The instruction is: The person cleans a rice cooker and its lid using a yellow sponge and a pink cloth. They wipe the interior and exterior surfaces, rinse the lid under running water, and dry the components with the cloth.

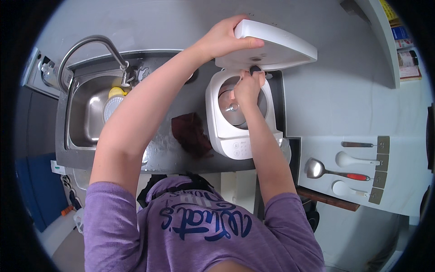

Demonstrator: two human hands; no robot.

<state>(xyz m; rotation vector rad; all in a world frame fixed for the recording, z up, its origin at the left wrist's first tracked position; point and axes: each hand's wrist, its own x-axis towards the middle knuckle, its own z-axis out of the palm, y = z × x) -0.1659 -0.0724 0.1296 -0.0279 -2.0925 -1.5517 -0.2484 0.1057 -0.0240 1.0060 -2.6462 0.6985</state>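
Note:
A white rice cooker [241, 145] stands on the dark counter with its lid [290, 43] raised. My left hand [225, 38] grips the lid's left edge, thumb along the underside and fingers over the top. My right hand [249, 89] reaches over the cooker's round opening toward the rear rim, below the lid, with its fingers curled. A small dark item [255, 69] shows at those fingertips; its kind is not clear. Inside the cooker, the metal bottom [234, 107] with a round centre piece is visible, partly covered by my right hand.
A dark red cloth [190, 131] lies left of the cooker. Farther left is a steel sink [84, 118] with a curved faucet [97, 40], a grey strainer-like dish [112, 107] and something yellow [117, 92]. On the right hang several utensils, including a red-handled ladle [335, 173].

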